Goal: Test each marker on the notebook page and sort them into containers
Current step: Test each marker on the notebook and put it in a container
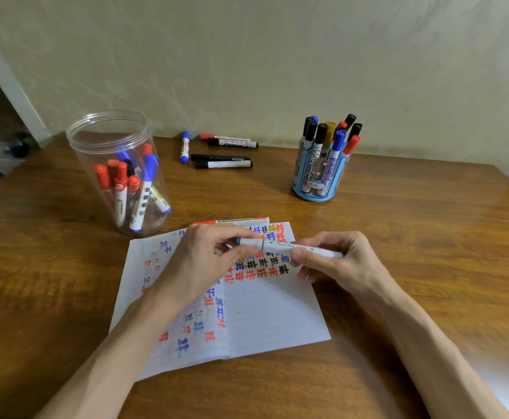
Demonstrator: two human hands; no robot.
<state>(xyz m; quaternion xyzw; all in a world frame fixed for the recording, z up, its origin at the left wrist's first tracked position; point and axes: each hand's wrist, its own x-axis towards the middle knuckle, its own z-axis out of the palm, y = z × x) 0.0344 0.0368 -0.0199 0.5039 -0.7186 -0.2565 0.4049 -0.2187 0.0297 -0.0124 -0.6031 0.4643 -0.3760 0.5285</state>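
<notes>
Both hands hold a white marker [280,247] level above the open notebook [271,313]. My left hand [205,261] pinches its capped left end, which has a light blue tip. My right hand [335,264] grips the barrel's right part. The notebook page carries rows of red, blue, black and yellow test marks. A clear plastic jar [111,140] at the left holds several red and blue markers. A blue pen holder [316,176] at the right holds several black, blue, red and yellow markers. Several loose markers [221,161] lie at the back of the table.
The wooden table [428,237] meets a pale wall at the back. A marker box edge [241,220] peeks out from under the notebook's top. Dark clutter [2,152] sits beyond the table's left edge.
</notes>
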